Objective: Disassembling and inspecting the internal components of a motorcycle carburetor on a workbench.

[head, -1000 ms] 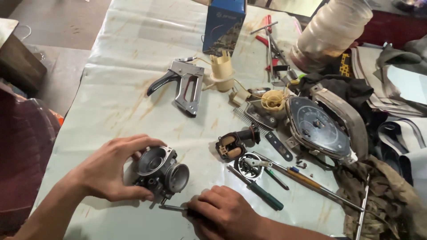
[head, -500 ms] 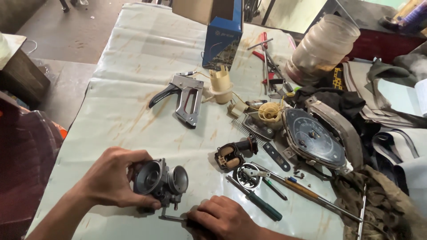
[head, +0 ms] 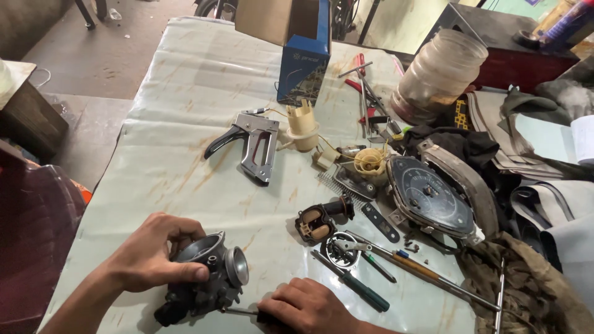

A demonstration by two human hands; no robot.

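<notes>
Now carburetor tilted upright; hands still gripping, tool seemingly engaged.

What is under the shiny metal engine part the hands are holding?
The carburetor sits on the pale table cover, steadied by the left hand. The right hand hides its tool's handle.

Grey metal carburetor, rust-stained pale green table cover, blue box, green-handled screwdriver
</notes>
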